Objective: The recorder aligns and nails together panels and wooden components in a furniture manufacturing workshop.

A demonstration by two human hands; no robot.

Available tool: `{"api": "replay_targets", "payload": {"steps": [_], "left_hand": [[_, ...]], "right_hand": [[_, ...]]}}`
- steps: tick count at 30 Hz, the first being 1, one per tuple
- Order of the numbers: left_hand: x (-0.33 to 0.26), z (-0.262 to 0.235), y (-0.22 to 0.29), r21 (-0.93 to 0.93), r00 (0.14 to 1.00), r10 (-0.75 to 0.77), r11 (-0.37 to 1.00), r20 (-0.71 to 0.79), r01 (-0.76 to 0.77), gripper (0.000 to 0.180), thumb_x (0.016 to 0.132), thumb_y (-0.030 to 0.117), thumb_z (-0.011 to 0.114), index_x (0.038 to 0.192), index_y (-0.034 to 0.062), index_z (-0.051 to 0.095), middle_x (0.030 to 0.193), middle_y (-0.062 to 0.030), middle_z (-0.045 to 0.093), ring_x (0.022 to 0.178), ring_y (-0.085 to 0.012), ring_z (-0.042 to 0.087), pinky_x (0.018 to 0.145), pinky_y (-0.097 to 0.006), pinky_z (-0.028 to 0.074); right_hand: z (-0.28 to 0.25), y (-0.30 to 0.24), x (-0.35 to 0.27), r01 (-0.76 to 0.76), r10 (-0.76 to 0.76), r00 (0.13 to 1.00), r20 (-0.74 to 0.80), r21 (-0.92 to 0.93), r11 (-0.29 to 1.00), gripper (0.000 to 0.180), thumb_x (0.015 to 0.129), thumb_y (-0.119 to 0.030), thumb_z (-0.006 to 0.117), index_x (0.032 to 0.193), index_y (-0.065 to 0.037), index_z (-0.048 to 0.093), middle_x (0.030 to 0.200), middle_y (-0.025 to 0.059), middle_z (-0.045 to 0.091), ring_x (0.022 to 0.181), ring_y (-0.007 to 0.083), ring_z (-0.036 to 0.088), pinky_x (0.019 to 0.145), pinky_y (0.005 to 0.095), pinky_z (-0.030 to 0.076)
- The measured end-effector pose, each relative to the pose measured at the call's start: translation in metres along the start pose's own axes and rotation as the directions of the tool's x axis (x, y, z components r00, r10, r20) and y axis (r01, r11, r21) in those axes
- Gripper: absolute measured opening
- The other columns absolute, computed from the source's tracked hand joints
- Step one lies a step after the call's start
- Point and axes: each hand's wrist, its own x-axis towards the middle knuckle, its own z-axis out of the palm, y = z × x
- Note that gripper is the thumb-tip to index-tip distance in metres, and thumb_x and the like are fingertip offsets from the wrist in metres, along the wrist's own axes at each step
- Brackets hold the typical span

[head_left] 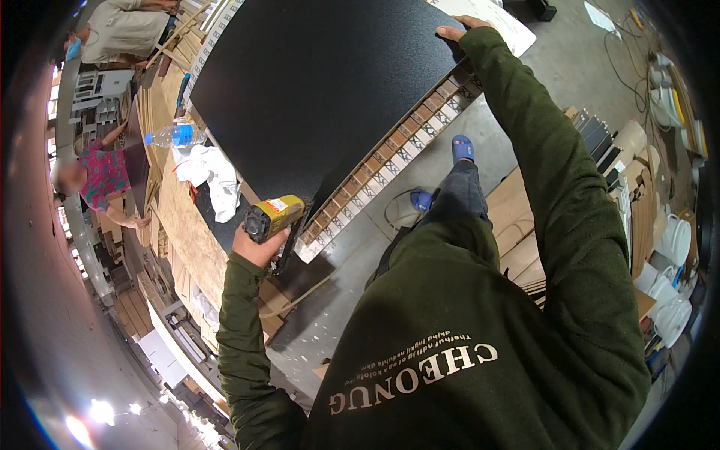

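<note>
Nailer in L hand.

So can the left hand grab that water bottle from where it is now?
Probably not right away. The left hand is wrapped around the yellow nail gun, so it is full. The water bottle lies further off on the bench past the white cloth, with nothing else blocking it.

Matt black board (fine-grained), yellow plastic nailer, raw wood edge strips.
</note>
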Motion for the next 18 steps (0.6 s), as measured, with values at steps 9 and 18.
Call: {"api": "replay_targets", "payload": {"steps": [9, 18], "left_hand": [[-0.005, 0.003, 0.010, -0.019, 0.998, 0.065, 0.998, -0.018, -0.066, 0.037, 0.071, 0.014, 0.070, 0.102, -0.0021, 0.058, 0.073, -0.0050, 0.062, 0.048, -0.0078, 0.052, 0.045, -0.023, 0.043], [0.011, 0.012, 0.025, 0.037, 0.999, 0.020, 0.999, 0.048, -0.022, 0.036, 0.072, 0.016, 0.069, 0.101, -0.0019, 0.059, 0.070, -0.0037, 0.061, 0.050, -0.0074, 0.053, 0.046, -0.023, 0.043]], "right_hand": [[-0.005, 0.006, -0.006, 0.178, -0.181, 0.983, 0.005, 0.154, 0.972, 0.043, 0.080, -0.033, 0.061, 0.120, -0.015, 0.056, 0.108, 0.0104, 0.060, 0.096, 0.0203, 0.057, 0.086, 0.0320, 0.043], [-0.004, 0.009, 0.000, 0.152, -0.156, 0.987, 0.021, 0.140, 0.978, 0.043, 0.082, -0.033, 0.058, 0.121, -0.016, 0.055, 0.110, 0.0100, 0.060, 0.100, 0.0221, 0.056, 0.088, 0.0343, 0.042]]}}
